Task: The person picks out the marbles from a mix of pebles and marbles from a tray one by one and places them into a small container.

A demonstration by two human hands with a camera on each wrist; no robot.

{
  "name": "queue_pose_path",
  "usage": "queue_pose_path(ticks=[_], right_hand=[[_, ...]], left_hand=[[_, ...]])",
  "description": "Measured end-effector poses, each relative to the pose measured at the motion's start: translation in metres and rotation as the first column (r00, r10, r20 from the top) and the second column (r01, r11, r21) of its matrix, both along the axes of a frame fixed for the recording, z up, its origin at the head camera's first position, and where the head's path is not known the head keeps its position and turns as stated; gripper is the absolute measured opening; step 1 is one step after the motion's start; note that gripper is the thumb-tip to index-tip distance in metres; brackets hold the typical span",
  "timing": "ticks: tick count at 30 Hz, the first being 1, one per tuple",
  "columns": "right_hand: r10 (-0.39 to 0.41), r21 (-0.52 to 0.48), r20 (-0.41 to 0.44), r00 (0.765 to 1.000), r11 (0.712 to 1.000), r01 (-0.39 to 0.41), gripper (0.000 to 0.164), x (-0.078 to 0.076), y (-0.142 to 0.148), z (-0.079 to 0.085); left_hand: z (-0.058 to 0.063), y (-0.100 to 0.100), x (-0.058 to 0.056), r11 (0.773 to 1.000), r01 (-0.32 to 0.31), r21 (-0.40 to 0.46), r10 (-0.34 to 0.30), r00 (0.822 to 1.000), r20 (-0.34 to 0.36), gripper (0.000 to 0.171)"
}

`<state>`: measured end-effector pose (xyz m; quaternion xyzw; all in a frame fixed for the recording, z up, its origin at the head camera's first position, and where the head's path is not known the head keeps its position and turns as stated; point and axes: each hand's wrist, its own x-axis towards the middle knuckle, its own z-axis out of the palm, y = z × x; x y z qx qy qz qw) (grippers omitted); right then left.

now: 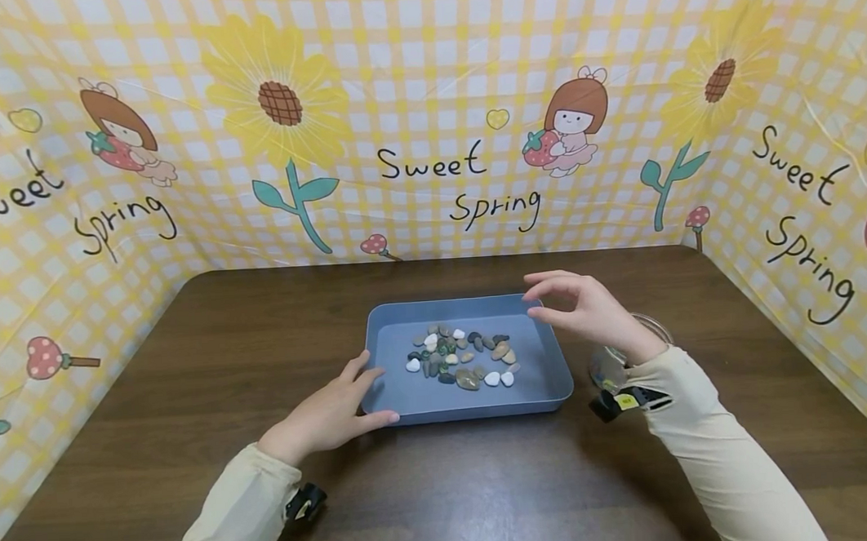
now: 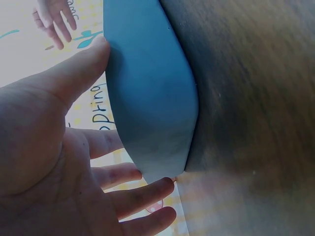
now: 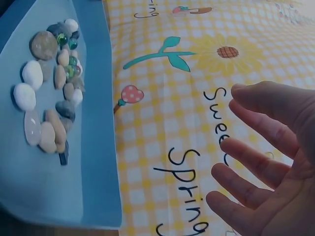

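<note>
A blue-grey rectangular tray (image 1: 470,412) holds pebbles in white, grey, tan and dark tones, with green glass marbles (image 3: 73,61) among them. My left hand (image 1: 333,406) is at the tray's near left corner, its thumb at the near rim and its fingers spread along the left side. In the left wrist view the thumb meets the rim of the tray (image 2: 152,93). Above the tray's back right corner hovers my right hand (image 1: 578,305), fingers loosely bent and nothing between them. Its palm side and spread fingers show in the right wrist view.
A clear glass jar (image 1: 606,368) stands right of the tray, partly hidden by my right wrist. The brown wooden table (image 1: 260,329) reaches back to a yellow checked cloth (image 1: 423,75) that hangs behind and on both sides.
</note>
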<state>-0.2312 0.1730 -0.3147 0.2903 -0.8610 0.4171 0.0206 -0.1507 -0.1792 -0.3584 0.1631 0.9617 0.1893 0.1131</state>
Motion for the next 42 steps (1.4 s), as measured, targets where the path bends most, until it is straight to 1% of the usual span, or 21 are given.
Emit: queue_pose_path(ticks=[10,24,36,42], right_hand=[[0.043,-0.013,0.083,0.996,0.999,-0.042,0.019,-0.012,-0.018,-0.005],[0.098,-0.012,0.119,0.988,0.995,-0.098,0.019,-0.029,-0.043,-0.014],[0.133,0.016,0.147,0.98,0.99,-0.137,0.019,-0.043,-0.059,-0.029],[0.156,0.037,0.194,0.968,0.985,-0.166,0.024,-0.049,-0.067,-0.036]], left_hand=[[0.002,0.001,0.001,1.0,0.002,0.009,-0.002,1.0,0.004,0.077],[0.003,0.001,0.001,1.0,0.005,0.009,-0.005,1.0,0.001,0.077],[0.002,0.001,0.001,1.0,0.004,0.008,-0.004,1.0,0.001,0.076],[0.002,0.001,0.001,1.0,-0.002,0.001,0.002,1.0,0.006,0.077]])
